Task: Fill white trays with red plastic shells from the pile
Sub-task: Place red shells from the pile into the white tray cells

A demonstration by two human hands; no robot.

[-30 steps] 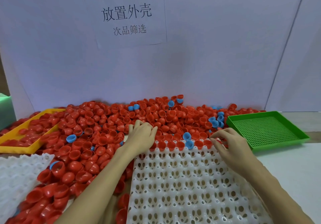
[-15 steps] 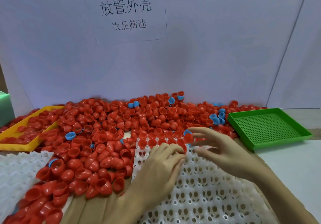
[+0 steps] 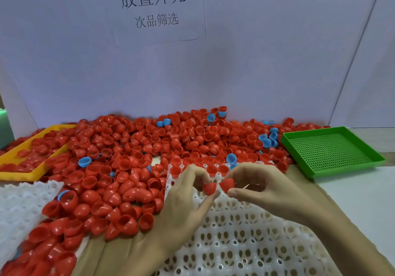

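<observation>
A big pile of red plastic shells [image 3: 132, 168] covers the table's left and back. A white cell tray [image 3: 245, 237] lies in front of me, its far row holding several red shells [image 3: 212, 169]. My left hand [image 3: 183, 205] pinches one red shell [image 3: 209, 188] above the tray's second row. Beside it, my right hand [image 3: 263, 188] pinches another red shell [image 3: 227, 184]. The two held shells nearly touch.
A green perforated tray [image 3: 333, 151] sits at the right. A yellow tray [image 3: 25, 175] with red shells is at the far left. A second white tray [image 3: 19, 207] lies at the near left. Blue shells [image 3: 268, 139] are scattered in the pile.
Both hands have come back from the pile's edge to above the tray. Each now holds a red shell, brought together near the tray's far rows.
</observation>
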